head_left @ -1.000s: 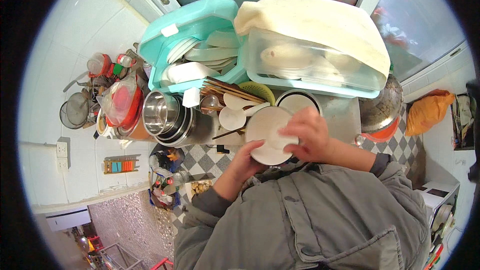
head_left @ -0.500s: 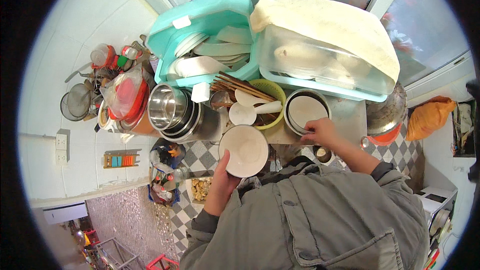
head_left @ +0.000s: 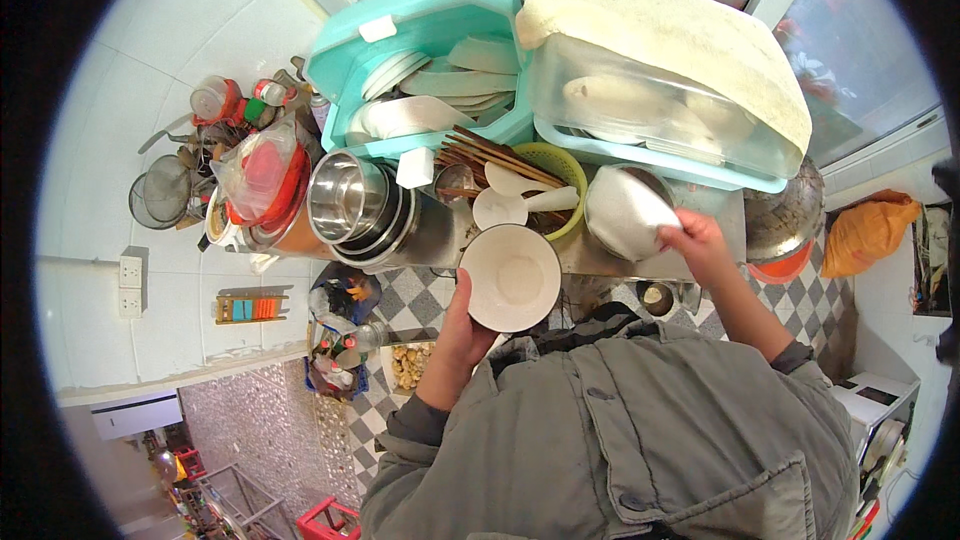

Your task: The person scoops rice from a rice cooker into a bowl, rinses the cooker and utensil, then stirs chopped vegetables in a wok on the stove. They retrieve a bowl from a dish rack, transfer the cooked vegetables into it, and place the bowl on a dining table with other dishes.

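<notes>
My left hand [head_left: 460, 345] is closed on the side of a round bowl [head_left: 512, 278], cream inside with a dark rim, held up in front of my jacket. To the right, my right hand [head_left: 700, 245] pinches the edge of a second, white bowl [head_left: 628, 215], which is tilted. That bowl hides most of the metal pot [head_left: 655, 180] behind and beneath it. Between the two bowls stands a yellow-green basket [head_left: 572, 168] with wooden chopsticks [head_left: 500, 160] and a white plastic ladle [head_left: 500, 208] lying over it.
A turquoise box [head_left: 440, 135] full of white dishes stands open behind. Beside it, a clear-lidded box [head_left: 640, 100] lies under a cream cloth [head_left: 680, 35]. Nested steel pots [head_left: 350, 200] and red plastic ware [head_left: 270, 175] crowd the left. A large metal lid [head_left: 790, 205] is at the right.
My right hand has taken hold of the bowl in the pot and tilted it up, moving right. My left hand still holds its bowl. The view has shifted slightly.
</notes>
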The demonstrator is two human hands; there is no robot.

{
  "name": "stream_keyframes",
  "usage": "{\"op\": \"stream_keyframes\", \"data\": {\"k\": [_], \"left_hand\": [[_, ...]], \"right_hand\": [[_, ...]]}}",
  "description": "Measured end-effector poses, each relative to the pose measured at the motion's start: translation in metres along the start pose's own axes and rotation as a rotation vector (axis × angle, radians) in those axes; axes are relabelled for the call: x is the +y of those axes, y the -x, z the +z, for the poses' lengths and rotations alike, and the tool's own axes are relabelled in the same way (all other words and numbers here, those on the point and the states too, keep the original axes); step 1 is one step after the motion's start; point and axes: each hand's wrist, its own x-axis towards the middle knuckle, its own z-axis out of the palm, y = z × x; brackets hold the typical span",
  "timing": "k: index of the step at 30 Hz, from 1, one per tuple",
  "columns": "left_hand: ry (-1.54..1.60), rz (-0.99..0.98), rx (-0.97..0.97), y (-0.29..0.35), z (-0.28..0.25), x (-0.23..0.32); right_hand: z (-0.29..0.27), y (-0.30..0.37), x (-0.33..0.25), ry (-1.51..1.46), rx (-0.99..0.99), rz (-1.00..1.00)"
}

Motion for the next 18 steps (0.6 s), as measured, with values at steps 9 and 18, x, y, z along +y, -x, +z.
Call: {"op": "stream_keyframes", "data": {"k": [9,18], "left_hand": [[-0.075,0.023,0.111,-0.004,0.001,-0.003],[-0.099,0.133,0.142,0.029,0.007,0.037]], "right_hand": [[0.021,0.004,-0.096,0.76,-0.298,-0.757],[0.041,0.004,-0.079,0.945,-0.479,-0.903]]}}
